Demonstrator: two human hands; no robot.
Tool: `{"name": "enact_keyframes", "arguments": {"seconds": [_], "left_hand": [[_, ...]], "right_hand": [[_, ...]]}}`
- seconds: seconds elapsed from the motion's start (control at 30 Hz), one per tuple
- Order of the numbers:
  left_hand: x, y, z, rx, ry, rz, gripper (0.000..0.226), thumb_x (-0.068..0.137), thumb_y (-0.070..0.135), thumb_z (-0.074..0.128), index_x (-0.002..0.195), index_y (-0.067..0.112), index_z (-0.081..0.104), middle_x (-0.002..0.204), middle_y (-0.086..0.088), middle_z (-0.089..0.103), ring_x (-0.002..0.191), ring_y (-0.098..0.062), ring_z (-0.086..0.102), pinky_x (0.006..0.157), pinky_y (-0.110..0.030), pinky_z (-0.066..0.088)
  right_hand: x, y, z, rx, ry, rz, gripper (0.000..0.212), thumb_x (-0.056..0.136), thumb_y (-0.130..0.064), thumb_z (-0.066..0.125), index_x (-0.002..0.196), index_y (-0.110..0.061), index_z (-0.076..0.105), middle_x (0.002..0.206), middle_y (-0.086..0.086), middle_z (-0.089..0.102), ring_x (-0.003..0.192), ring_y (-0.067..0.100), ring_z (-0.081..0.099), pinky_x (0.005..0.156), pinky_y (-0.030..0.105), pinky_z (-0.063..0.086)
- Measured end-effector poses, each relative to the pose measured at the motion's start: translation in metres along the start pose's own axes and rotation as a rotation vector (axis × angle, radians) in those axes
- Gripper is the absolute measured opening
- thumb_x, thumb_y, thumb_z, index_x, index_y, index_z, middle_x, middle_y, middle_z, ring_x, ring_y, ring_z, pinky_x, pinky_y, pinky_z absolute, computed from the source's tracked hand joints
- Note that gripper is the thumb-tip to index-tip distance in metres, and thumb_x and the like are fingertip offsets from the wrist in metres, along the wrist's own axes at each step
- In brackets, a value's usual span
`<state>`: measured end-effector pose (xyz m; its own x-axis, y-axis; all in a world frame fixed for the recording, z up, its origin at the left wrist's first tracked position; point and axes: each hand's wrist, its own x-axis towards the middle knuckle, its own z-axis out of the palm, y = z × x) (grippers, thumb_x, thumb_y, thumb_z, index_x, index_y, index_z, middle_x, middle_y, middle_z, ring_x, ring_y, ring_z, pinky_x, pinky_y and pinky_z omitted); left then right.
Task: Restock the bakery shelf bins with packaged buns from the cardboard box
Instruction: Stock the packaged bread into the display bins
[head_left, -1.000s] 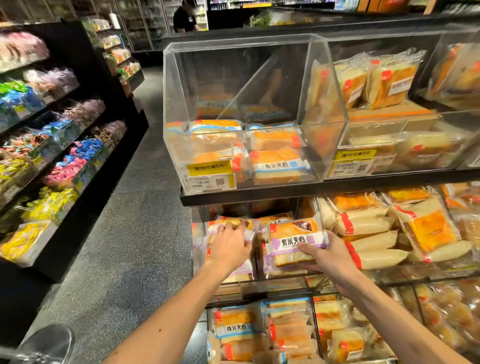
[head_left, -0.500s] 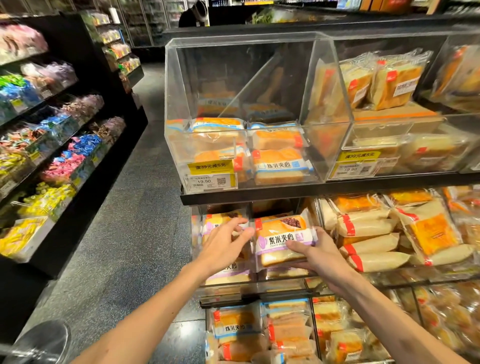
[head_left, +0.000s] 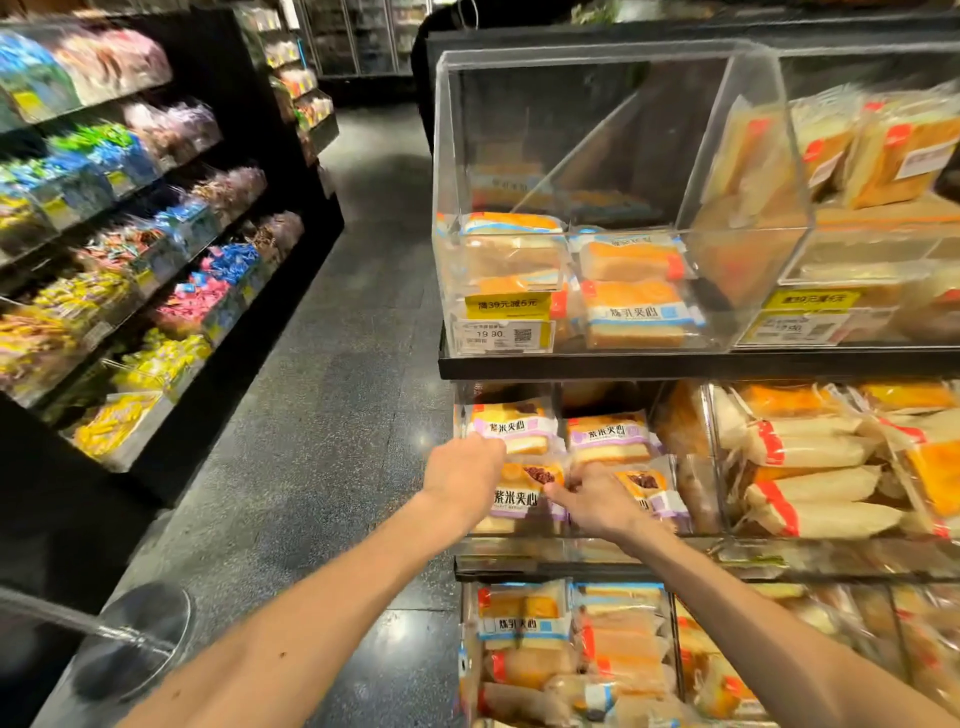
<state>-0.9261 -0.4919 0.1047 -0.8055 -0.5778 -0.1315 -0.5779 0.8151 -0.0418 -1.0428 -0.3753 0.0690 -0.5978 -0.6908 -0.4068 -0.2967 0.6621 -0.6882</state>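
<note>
Dark speckled shop floor (head_left: 332, 364) runs left of the clear plastic bin (head_left: 696, 483) on the middle shelf. Both hands sit close together at the bin's front. The right hand (head_left: 597, 501) curls its fingers over the purple-labelled plastic pack of buns (head_left: 522, 496) standing there. The left hand (head_left: 462, 475) is curled at the pack's corner, and I cannot tell if it grips. A good way is to push the pack snug against the back packs (head_left: 608, 436), label facing out. Half a second ago the pack was held up higher.

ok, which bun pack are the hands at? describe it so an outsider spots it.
Start at the clear bin at the left end of the middle shelf, below the left yellow promo tag. It holds purple-labelled packs in two rows; this is the front-left pack. Its neighbours look alike, but only this one lies between the left hand and right hand.
</note>
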Motion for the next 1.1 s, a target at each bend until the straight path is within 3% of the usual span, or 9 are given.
{"name": "enact_keyframes", "arguments": {"seconds": [0.13,0.3,0.4,0.47,0.6,0.7,0.8,0.93,1.1], "left_hand": [[0.003,0.004,0.013,0.304,-0.06,0.095,0.03,0.097,0.008,0.056,0.127,0.012,0.061,0.141,-0.016,0.044,0.118,-0.029,0.054,0.083,-0.034,0.051],[0.004,-0.006,0.029,0.444,-0.049,0.212,0.022,0.099,0.022,0.055,0.119,0.014,0.062,0.111,-0.005,0.06,0.105,-0.023,0.051,0.074,-0.031,0.048],[-0.006,-0.013,0.023,0.319,0.022,0.256,0.026,0.098,0.013,0.056,0.123,0.008,0.058,0.115,-0.009,0.063,0.117,-0.028,0.051,0.077,-0.038,0.051],[-0.019,-0.016,0.014,0.065,0.081,0.236,0.03,0.098,0.009,0.053,0.128,0.008,0.056,0.118,-0.011,0.063,0.12,-0.028,0.053,0.086,-0.04,0.052],[-0.062,-0.033,-0.013,-0.594,0.137,0.004,0.024,0.098,0.023,0.057,0.118,0.017,0.069,0.11,0.0,0.071,0.101,-0.016,0.065,0.09,-0.032,0.052],[-0.115,-0.055,-0.03,-0.821,0.26,-0.18,0.012,0.094,0.024,0.063,0.099,0.021,0.073,0.079,0.013,0.068,0.072,0.001,0.061,0.072,-0.017,0.047],[-0.194,-0.081,-0.029,-0.749,0.316,-0.344,0.009,0.092,0.031,0.066,0.098,0.027,0.07,0.077,0.015,0.065,0.066,0.001,0.057,0.072,-0.022,0.047],[-0.332,-0.116,0.008,-0.543,0.308,-0.646,0.028,0.087,0.034,0.073,0.111,0.02,0.07,0.099,0.002,0.07,0.093,-0.021,0.067,0.084,-0.033,0.051],[-0.51,-0.131,0.075,-0.482,0.103,-1.103,0.033,0.095,0.038,0.062,0.125,0.025,0.064,0.122,0.002,0.068,0.109,-0.021,0.064,0.084,-0.031,0.049]], "right_hand": [[0.005,0.0,0.008,-0.047,0.068,0.023,0.024,0.096,-0.033,0.063,0.077,-0.019,0.059,0.077,0.001,0.065,0.072,0.015,0.062,0.065,0.033,0.05],[0.003,-0.002,0.013,-0.062,0.171,0.021,0.03,0.09,-0.04,0.07,0.102,-0.018,0.054,0.099,0.002,0.068,0.091,0.022,0.067,0.076,0.037,0.054],[-0.008,-0.003,0.008,-0.096,0.167,0.016,0.022,0.092,-0.037,0.068,0.096,-0.018,0.059,0.092,0.003,0.07,0.086,0.022,0.068,0.079,0.039,0.056],[-0.019,-0.004,0.005,-0.165,0.203,-0.014,0.023,0.093,-0.036,0.067,0.103,-0.016,0.062,0.097,0.003,0.071,0.086,0.018,0.067,0.08,0.038,0.056],[-0.052,-0.026,0.004,-0.202,0.276,-0.245,0.029,0.093,-0.037,0.066,0.113,-0.018,0.062,0.098,-0.004,0.065,0.096,0.017,0.062,0.083,0.037,0.054],[-0.082,-0.053,0.019,-0.198,0.226,-0.486,0.023,0.089,-0.036,0.07,0.104,-0.02,0.065,0.086,-0.007,0.067,0.087,0.016,0.065,0.084,0.038,0.053],[-0.119,-0.073,0.064,-0.193,0.043,-0.72,0.027,0.086,-0.037,0.073,0.106,-0.021,0.066,0.091,-0.003,0.069,0.088,0.015,0.066,0.083,0.033,0.052],[-0.179,-0.086,0.16,-0.313,-0.249,-1.005,0.039,0.089,-0.04,0.069,0.119,-0.017,0.061,0.111,0.003,0.066,0.106,0.024,0.061,0.091,0.037,0.046],[-0.253,-0.09,0.284,-0.509,-0.611,-1.195,0.051,0.096,-0.046,0.056,0.139,-0.019,0.047,0.138,0.002,0.053,0.127,0.024,0.049,0.099,0.033,0.039]]}}
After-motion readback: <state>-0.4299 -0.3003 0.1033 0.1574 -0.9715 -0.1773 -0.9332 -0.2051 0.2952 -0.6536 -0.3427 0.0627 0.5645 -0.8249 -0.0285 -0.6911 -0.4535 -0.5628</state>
